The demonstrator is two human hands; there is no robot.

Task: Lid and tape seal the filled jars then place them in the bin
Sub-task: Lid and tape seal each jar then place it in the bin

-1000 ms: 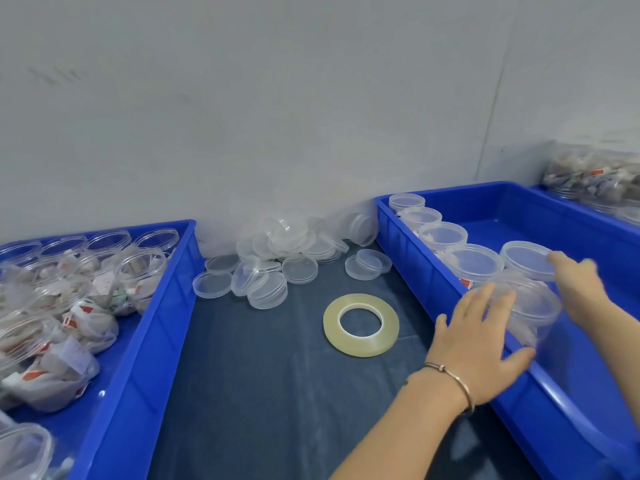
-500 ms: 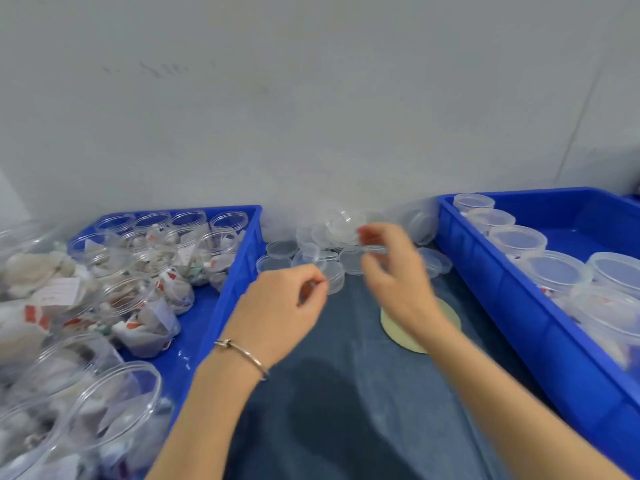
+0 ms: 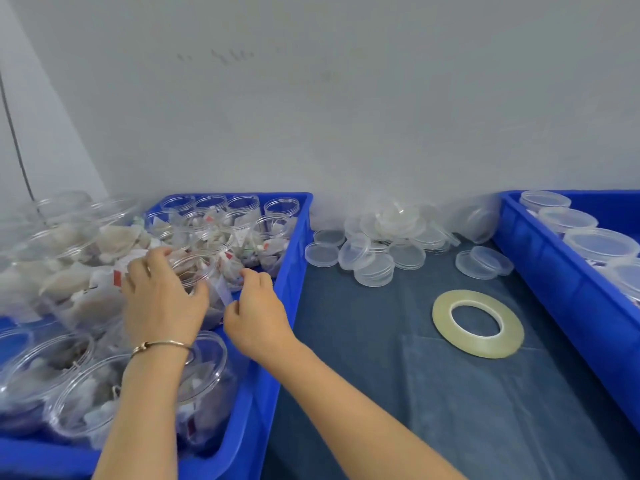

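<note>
Open jar: a clear filled jar (image 3: 199, 271) without a lid stands among many other filled jars in the left bin (image 3: 291, 258), near its right wall.
Left hand: the left hand (image 3: 162, 299) wraps over the jar's left side, fingers curled round its rim; a thin bracelet (image 3: 161, 346) circles the wrist.
Right hand: the right hand (image 3: 256, 306) sits at the jar's right side, just inside the bin wall, fingers curled; whether it grips the jar or only touches it, I cannot tell.
Open room: the dark mat (image 3: 398, 393) lies bare between the 2 bins in the near part.
Tape: the tape roll (image 3: 478, 323) lies flat on the mat, right of centre.
Lids: loose clear lids (image 3: 384, 240) are heaped at the far edge by the wall.
Right bin: the right bin (image 3: 554, 289) holds lidded jars (image 3: 601, 244) in a row along its left wall.
</note>
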